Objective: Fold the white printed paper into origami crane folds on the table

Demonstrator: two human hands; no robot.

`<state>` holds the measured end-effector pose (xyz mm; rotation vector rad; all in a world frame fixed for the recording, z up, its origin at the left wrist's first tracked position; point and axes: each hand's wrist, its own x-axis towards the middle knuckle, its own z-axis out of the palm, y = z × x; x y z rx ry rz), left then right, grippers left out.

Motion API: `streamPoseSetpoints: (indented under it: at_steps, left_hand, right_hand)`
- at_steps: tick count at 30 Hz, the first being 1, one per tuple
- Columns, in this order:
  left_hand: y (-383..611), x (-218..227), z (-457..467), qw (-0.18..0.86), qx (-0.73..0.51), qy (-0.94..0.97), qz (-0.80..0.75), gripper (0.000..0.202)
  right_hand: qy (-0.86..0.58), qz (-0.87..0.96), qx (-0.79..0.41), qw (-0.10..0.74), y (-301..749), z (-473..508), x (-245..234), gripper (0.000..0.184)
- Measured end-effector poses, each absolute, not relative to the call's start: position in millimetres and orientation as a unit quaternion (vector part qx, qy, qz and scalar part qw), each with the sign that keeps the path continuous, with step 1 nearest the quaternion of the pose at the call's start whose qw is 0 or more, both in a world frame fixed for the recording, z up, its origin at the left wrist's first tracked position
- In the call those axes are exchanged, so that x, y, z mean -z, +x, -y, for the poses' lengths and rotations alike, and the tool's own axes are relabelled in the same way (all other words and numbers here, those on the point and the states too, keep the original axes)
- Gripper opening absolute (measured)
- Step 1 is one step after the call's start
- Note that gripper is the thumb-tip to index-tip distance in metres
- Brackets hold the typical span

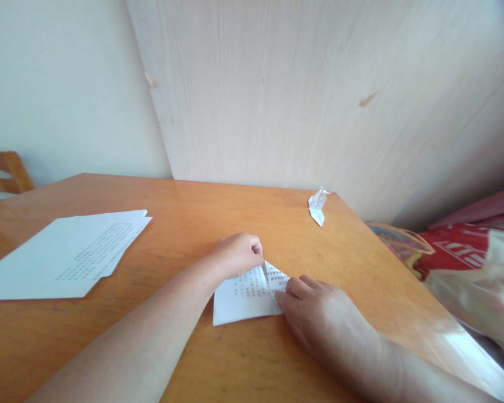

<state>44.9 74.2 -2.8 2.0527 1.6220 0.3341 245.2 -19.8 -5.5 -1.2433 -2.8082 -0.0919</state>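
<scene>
A folded sheet of printed paper (247,296) lies on the wooden table between my hands, with a folded flap along its right side. At its far corner my left hand (241,253) has its fingers curled closed on the paper's tip. My right hand (319,310) pinches the right edge, thumb and fingers pressed together over the flap. The left forearm crosses in front of part of the paper's left side.
A stack of white paper sheets (67,252), partly printed, lies on the table (185,207) at left. A folded paper bird (318,206) stands near the far right corner. Bags (457,252) are beyond the right edge; a wooden chair (12,170) stands far left.
</scene>
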Motion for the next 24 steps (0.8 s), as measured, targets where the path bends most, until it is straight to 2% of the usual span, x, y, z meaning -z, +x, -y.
streamPoseSetpoints:
  at_steps: [9, 24]
  left_hand:
    - [43.6, 0.9, -74.4, 0.267, -0.115, 0.755, -0.588, 0.015]
    - [47.2, -3.3, -70.2, 0.227, -0.105, 0.753, -0.609, 0.014]
  right_hand:
    - [-0.388, 0.919, 0.042, 0.057, 246.0, 18.9, 6.2, 0.012]
    - [-0.396, 0.916, 0.039, 0.046, 244.0, 19.9, 3.5, 0.012]
